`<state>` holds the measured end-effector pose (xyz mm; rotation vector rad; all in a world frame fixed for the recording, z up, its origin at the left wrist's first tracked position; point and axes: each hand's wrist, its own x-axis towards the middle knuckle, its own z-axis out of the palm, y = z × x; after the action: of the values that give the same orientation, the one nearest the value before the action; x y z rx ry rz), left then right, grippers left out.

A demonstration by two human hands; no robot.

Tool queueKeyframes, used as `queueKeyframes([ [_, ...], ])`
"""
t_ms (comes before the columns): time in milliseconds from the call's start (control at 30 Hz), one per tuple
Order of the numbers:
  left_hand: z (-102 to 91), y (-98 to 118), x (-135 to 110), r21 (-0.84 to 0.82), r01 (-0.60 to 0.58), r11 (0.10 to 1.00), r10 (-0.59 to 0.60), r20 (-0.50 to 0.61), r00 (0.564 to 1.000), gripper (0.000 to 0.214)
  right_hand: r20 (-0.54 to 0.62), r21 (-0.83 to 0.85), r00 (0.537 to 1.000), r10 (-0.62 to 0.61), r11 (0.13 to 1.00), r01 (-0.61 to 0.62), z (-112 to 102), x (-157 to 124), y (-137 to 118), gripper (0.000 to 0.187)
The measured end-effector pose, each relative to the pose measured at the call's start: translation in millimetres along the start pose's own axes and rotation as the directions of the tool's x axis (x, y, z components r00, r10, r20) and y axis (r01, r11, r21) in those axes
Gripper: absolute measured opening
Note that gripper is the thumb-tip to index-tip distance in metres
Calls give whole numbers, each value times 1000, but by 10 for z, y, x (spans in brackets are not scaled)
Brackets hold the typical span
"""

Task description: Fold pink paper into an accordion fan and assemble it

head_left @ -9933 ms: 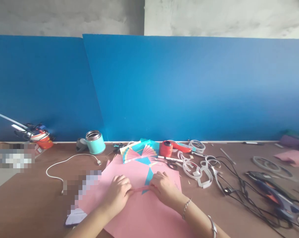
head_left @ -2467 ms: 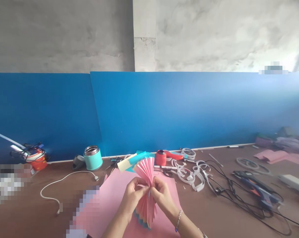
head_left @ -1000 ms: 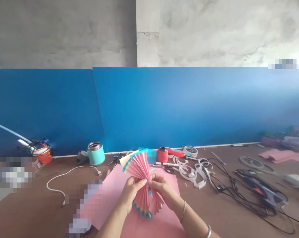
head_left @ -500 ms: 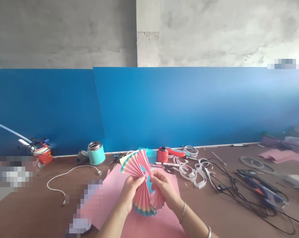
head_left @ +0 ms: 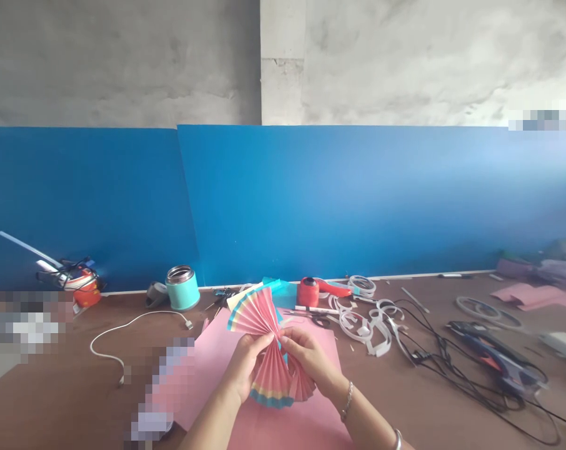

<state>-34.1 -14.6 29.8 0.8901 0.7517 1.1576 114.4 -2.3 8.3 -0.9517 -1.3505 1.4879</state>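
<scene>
A pleated paper fan (head_left: pixel 271 373), pink with yellow and blue bands along its edge, spreads above and below its pinched middle. My left hand (head_left: pixel 246 362) grips the fan's centre from the left, thumb on top. From the right, my right hand (head_left: pixel 308 356) pinches the folds at the same centre, its fingertips close to the left thumb. Part of the lower right pleats is behind the right hand. Beneath both hands lies a large pink paper sheet (head_left: pixel 212 369), with blue paper (head_left: pixel 285 294) beyond it.
A turquoise flask (head_left: pixel 182 292) stands at the back, left of a red container (head_left: pixel 307 292). White strips (head_left: pixel 358 325) lie curled to the right, beside black cables (head_left: pixel 445 356) and a dark blue tool (head_left: pixel 498 359). A white cable (head_left: pixel 124 322) lies left.
The right hand has moved slightly left, bringing the fan's right pleats against the left ones. The gap at the fan's centre has closed.
</scene>
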Motion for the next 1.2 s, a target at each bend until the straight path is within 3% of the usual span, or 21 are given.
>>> queueKeyframes([
  [167, 34, 34, -11, -92, 31, 995, -27, 39, 999, 33, -65, -8, 998, 16, 1000, -16, -67, 41, 35, 42],
  [333, -30, 24, 8, -153, -9, 988, 2, -42, 999, 23, -122, 300, 990, 69, 954, -29, -198, 141, 142, 38],
  [433, -57, 5, 21, -133, -4, 991, 8, 31, 999, 28, -37, 383, 995, 94, 921, -73, -229, 161, 146, 36],
  [567, -42, -12, 11, -129, 26, 991, -1, 189, 982, 28, 64, 308, 991, 118, 942, -132, -197, 117, 81, 35],
  [667, -37, -22, 0, -126, 19, 992, 1, 159, 987, 23, 108, 275, 988, 108, 952, -134, -152, 62, 27, 33],
  [933, -57, -58, -11, -118, 81, 990, -66, 124, 990, 13, 285, 413, 957, 47, 895, -167, -141, 47, 87, 23],
  [1067, -80, -72, 9, -76, 74, 994, -66, 100, 993, 12, 291, 371, 954, 77, 910, -187, -216, 113, 155, 24],
  [1200, -84, -79, 16, -53, 77, 996, -72, 95, 993, 13, 280, 297, 959, 43, 946, -129, -238, 141, 191, 24],
])
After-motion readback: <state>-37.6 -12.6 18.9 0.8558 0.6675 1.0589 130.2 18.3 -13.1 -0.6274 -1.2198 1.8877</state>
